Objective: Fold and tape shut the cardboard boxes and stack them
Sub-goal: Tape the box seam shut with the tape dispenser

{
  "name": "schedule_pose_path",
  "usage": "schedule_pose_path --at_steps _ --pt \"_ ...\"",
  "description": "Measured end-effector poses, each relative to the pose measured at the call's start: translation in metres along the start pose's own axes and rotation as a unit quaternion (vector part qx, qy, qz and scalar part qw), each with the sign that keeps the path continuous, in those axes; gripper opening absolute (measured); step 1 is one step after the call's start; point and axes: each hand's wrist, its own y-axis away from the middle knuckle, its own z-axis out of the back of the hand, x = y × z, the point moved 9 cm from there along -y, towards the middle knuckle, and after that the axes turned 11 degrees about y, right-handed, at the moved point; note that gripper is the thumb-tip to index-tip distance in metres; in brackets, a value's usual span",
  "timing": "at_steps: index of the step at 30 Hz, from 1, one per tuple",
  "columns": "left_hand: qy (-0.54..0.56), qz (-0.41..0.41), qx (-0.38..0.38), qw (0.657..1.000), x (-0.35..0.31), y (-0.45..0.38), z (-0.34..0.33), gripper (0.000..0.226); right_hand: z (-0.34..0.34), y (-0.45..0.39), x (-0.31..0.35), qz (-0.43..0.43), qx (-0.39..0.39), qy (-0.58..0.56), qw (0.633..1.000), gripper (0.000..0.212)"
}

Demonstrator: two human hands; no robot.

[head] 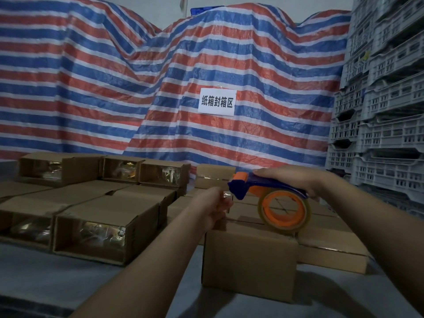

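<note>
One closed cardboard box (249, 260) stands on the grey bench (46, 278). The right hand (296, 180) grips one tape dispenser (270, 196) above it; the left hand (215, 207), fingers pinched, holds the tape end. Five open-ended boxes (96, 235) lie to the left.

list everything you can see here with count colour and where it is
closed brown cardboard box: one, brown, nearest, under the tape roll
open-ended brown cardboard boxes: several, brown, left, shiny wrapped goods inside
closed brown cardboard boxes: several, brown, right and behind the near box
blue and orange tape dispenser: one, clear tape roll on orange core, above the near box
striped plastic tarp: one, red, blue and white, across the back
white paper sign: one, black characters, on the tarp
grey plastic crates: a tall stack, right edge
left hand: pinches the tape end at the box's far edge
right hand: grip around the dispenser handle
</note>
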Motion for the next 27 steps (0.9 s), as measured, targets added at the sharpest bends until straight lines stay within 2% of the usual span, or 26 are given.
schedule_pose_path --at_steps 5,8,10,11,13,15,17,20,27 --pt "0.061 -0.006 -0.067 0.996 0.008 -0.008 0.009 0.022 0.011 0.008 -0.010 -0.023 0.054 -0.004 0.998 0.068" --pt "0.096 -0.013 -0.098 0.990 0.013 -0.012 0.013 0.022 0.001 0.005 -0.004 -0.024 0.072 -0.002 0.997 0.062" --pt "0.081 -0.009 -0.114 0.990 0.013 -0.016 0.020 0.025 -0.007 0.002 -0.004 -0.028 0.073 0.008 0.997 0.055" --pt "0.063 -0.007 -0.124 0.990 0.011 -0.016 0.025 0.024 -0.008 0.000 -0.005 -0.027 0.073 0.013 0.997 0.053" --pt "-0.041 -0.032 -0.143 0.988 0.000 -0.018 0.039 0.016 -0.009 -0.002 -0.003 -0.028 0.075 0.029 0.996 0.052" --pt "-0.149 -0.070 -0.137 0.977 -0.009 -0.021 0.048 0.014 -0.011 -0.002 0.000 -0.042 0.084 0.038 0.995 0.051" --pt "-0.210 -0.070 -0.137 0.965 -0.008 -0.026 0.058 0.013 -0.015 -0.005 0.004 -0.054 0.090 0.068 0.992 0.049" --pt "-0.245 -0.046 -0.157 0.956 0.002 -0.030 0.069 0.011 -0.019 -0.010 0.010 -0.066 0.082 0.146 0.984 0.051" --pt "-0.285 -0.041 -0.138 0.948 0.014 -0.035 0.079 0.011 -0.025 -0.012 0.019 -0.081 0.090 0.199 0.973 0.045"
